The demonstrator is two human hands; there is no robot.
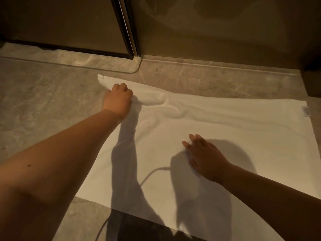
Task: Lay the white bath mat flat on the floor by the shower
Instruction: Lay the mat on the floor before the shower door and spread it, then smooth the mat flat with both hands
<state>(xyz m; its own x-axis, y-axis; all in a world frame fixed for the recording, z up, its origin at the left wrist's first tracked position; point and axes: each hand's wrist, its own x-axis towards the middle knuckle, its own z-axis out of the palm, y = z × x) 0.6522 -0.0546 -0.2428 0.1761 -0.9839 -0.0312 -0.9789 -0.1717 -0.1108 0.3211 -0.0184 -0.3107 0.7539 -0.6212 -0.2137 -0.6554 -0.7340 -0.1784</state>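
Left hand fisted on bath mat far corner nearest shower door; right hand flat, open, mid-mat.

No legible text, brand, number or sign is found. One small label is noted at the far right edge of the white bath mat; faint grey marks are seen on it, too blurred to be read.
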